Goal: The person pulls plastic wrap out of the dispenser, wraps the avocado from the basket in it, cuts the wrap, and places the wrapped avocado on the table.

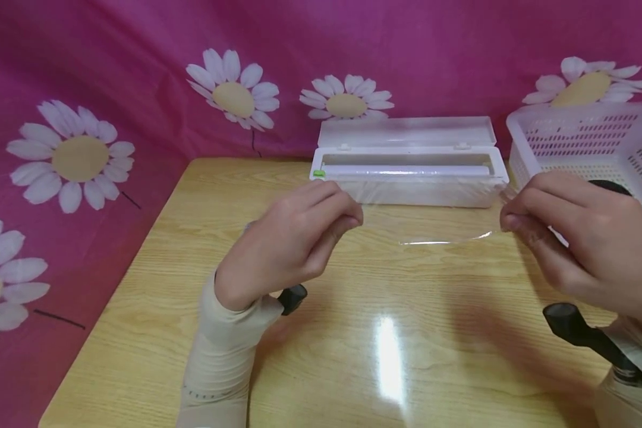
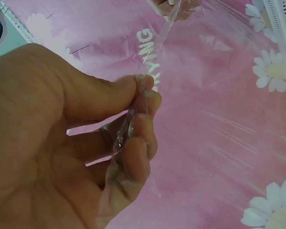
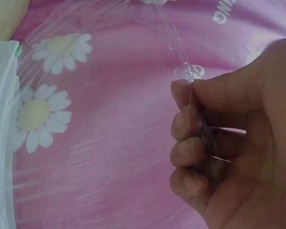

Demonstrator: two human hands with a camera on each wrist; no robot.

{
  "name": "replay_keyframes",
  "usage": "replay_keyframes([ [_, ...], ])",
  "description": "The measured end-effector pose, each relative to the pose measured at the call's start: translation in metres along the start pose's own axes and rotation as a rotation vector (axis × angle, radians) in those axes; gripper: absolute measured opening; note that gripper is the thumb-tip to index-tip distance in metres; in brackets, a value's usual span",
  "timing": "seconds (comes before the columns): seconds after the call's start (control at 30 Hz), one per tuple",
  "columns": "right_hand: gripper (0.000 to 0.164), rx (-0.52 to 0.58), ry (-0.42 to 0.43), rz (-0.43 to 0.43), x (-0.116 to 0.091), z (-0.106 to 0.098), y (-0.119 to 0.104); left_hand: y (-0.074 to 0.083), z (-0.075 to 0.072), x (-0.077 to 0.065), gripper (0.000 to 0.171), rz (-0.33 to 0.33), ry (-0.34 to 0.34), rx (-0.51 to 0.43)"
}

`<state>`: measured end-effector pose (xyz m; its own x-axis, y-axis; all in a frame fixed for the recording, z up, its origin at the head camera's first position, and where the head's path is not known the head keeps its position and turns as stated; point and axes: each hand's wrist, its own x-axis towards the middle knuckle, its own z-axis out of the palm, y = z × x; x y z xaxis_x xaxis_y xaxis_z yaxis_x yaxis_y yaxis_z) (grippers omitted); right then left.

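Observation:
A sheet of clear cling film [image 1: 433, 238] stretches between the two hands, its front edge catching the light. At the left, the left hand [image 1: 294, 238] pinches one corner between thumb and index finger; in its wrist view the bunched film runs down along the curled fingers. On the other side the right hand [image 1: 594, 244] pinches the opposite corner the same way. Behind the hands stands a white cling film box [image 1: 417, 193], its lid [image 1: 406, 132] tipped back. Inside lies the film roll [image 1: 406, 170], and film runs from it over the box's front toward the hands.
A white perforated basket [image 1: 521, 134] stands right of the box, with a dark object [image 1: 610, 187] partly hidden in it by the right hand. A pink cloth with daisies [image 1: 139, 89] hangs behind and left of the wooden table [image 1: 326, 368].

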<state>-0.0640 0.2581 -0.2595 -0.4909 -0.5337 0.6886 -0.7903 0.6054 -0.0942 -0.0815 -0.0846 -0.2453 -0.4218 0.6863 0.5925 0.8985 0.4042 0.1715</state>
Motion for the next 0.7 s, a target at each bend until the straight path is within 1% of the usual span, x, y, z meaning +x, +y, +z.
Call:
replay_keyframes([
  [0.13,0.051,0.029,-0.050,-0.035,-0.001,0.000,-0.002,-0.001,0.001,-0.003,0.006,0.021,-0.066,-0.032],
  [0.3,0.048,0.043,-0.143,-0.052,-0.008,0.000,-0.006,-0.003,0.003,-0.011,0.006,0.058,-0.198,-0.107],
  [0.37,0.046,0.039,-0.177,-0.068,-0.011,0.001,-0.007,-0.003,0.004,-0.014,0.005,0.063,-0.238,-0.137],
  [0.47,0.044,0.053,-0.216,-0.100,-0.018,0.004,-0.008,-0.005,0.007,-0.018,0.005,0.056,-0.281,-0.167],
  [0.57,0.044,0.072,-0.260,-0.111,-0.024,0.008,-0.008,-0.006,0.011,-0.022,0.007,0.050,-0.340,-0.194],
  [0.7,0.040,0.124,-0.310,-0.092,-0.030,0.014,-0.009,-0.008,0.016,-0.023,0.009,0.031,-0.415,-0.219],
])
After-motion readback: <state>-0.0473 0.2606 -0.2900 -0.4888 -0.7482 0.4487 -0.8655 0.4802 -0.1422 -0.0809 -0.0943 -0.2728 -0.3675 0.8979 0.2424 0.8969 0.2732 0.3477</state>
